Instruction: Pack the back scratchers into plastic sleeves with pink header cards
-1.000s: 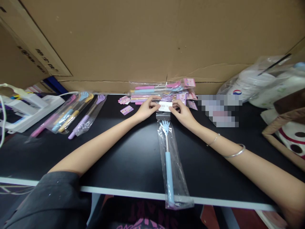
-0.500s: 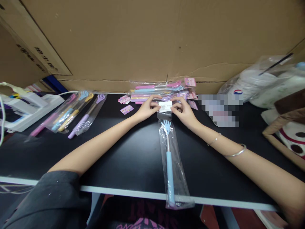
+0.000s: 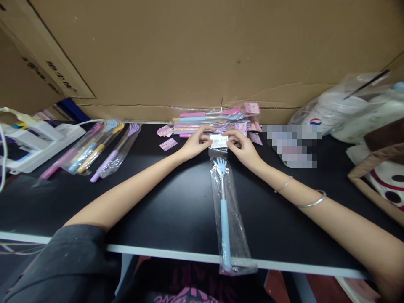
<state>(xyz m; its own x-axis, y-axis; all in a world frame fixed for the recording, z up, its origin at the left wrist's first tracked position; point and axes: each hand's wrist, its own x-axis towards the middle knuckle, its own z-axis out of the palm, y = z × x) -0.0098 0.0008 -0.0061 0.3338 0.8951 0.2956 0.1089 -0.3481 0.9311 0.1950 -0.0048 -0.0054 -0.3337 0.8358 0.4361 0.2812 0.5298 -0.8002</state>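
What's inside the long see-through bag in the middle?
A light-blue back scratcher with a hand-shaped head, metal rod and long handle. Its underside is hidden, and the white card covers whatever is behind it.

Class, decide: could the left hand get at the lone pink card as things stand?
Probably yes: the pink card lies near the left hand, nothing visibly covering it, though that hand is pinching the white printed card.

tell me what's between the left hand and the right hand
In the head view, the white card spans the gap between the left hand and the right hand, each pinching one end.
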